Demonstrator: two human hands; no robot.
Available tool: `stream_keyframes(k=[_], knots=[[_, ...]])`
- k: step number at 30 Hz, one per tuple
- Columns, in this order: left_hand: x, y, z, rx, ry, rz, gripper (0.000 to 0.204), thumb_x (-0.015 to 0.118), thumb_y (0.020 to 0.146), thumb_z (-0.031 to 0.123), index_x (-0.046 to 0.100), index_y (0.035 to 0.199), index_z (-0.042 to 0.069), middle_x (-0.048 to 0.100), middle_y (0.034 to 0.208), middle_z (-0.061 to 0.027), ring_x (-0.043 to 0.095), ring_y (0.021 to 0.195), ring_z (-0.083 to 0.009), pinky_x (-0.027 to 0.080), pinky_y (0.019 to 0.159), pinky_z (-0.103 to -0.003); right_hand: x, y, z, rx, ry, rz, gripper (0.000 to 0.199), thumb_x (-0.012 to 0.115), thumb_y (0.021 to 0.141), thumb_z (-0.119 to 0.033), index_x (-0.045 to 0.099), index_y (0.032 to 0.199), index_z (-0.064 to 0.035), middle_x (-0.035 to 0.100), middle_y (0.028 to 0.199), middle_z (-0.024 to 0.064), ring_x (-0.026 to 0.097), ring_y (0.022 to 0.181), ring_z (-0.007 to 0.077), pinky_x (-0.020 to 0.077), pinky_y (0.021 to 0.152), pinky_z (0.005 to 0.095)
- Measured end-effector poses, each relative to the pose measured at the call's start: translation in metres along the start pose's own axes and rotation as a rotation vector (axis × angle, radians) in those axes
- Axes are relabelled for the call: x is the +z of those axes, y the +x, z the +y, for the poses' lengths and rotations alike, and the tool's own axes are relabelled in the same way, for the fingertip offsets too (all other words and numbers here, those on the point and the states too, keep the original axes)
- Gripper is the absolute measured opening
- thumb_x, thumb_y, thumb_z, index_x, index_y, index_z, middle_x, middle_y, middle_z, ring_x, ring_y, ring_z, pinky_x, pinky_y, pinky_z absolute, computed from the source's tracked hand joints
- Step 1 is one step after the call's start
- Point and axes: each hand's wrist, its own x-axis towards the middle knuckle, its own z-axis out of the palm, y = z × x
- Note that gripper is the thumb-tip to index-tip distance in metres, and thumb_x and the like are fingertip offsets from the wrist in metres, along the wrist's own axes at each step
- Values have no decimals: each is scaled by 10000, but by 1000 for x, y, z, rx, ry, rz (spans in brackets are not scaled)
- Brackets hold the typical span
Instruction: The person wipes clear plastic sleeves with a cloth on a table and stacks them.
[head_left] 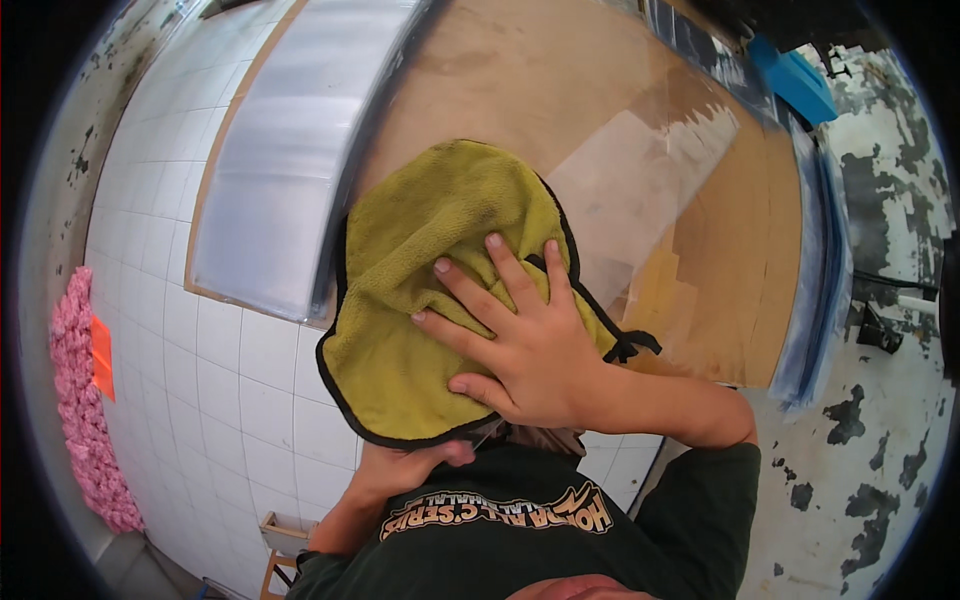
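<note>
One brown board (480, 80) backs two hands (545, 360) at one green cloth (392, 290).

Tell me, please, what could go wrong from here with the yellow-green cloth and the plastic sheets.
The cloth has its left edge close beside the stack of plastic sheets in this view, so a sweep that way might shift them. It also reaches past the near edge of the table; with the right hand spread on top and the left hand partly hidden at its lower edge, it could slip toward the floor.
</note>
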Motion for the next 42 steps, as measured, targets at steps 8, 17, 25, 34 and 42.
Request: stream_keyframes(k=[8,17,25,34,42], knots=[[-28,-22,-15,318,294,-88,121,736,767,26,665,741,-68,705,667,-124,712,602,-207,559,562,-263,-21,0,101,226,-295,136,507,544,900,-446,510,1370,-259,450,1444,104,324,1381,375,192,1089,654],[-24,-23,-15,-21,-60,-154,194,651,888,108,577,946,-62,691,802,-217,716,765,-301,594,670,-358,-83,-39,252,802,-149,752,284,518,957,-245,677,1087,-49,693,948,179,665,864,284,488,794,380],[-25,-13,-7,-24,8,-191,409,426,1018,313,567,989,-70,684,826,-230,702,745,-310,584,659,-376,-53,-32,44,-9,-15,687,223,605,782,-63,683,988,-94,684,875,70,684,868,266,518,840,429],[-33,-37,-7,118,260,-103,457,479,980,272,662,732,-66,691,714,-167,684,650,-230,541,599,-306,-20,-30,48,197,-139,67,544,571,884,-393,468,1394,-233,342,1510,139,247,1419,393,151,1067,702],[-31,-33,5,289,324,-97,508,521,956,355,668,709,-64,679,648,-154,654,530,-217,516,493,-290,-40,-49,197,499,-284,296,495,438,972,-429,432,1430,-241,339,1529,99,268,1429,316,168,1125,597]])
